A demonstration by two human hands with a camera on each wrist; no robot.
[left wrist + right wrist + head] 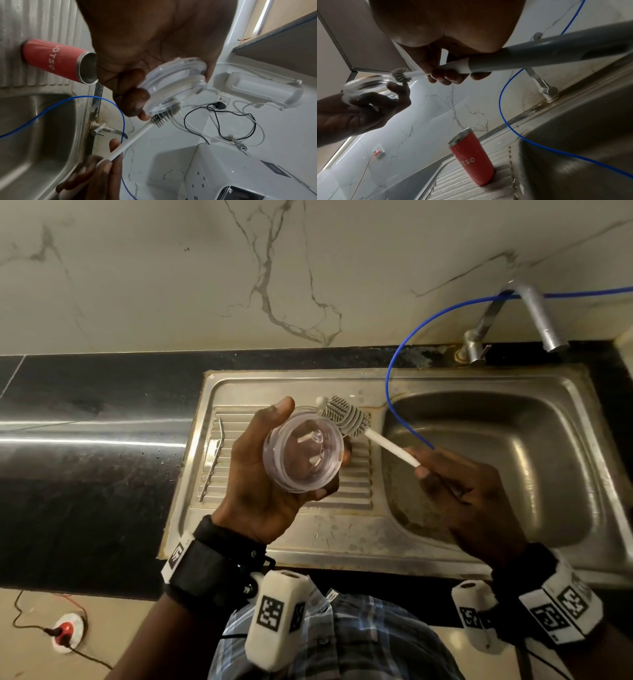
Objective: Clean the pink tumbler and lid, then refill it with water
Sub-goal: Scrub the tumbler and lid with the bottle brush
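The left hand (263, 474) grips the clear lid (303, 451), thumb and fingers curled round its rim, above the drainboard (356, 484). The right hand (469, 491), to its right, pinches the white handle of the brush (346, 416); the grey bristles touch the lid's far edge. Below the hands the tumbler (473, 157) stands upright and open on the drainboard, beside the basin (496, 467). A metal straw (212, 457) lies left of the left hand. Beyond the right hand, the tap (527, 313) and blue tube (390, 392).
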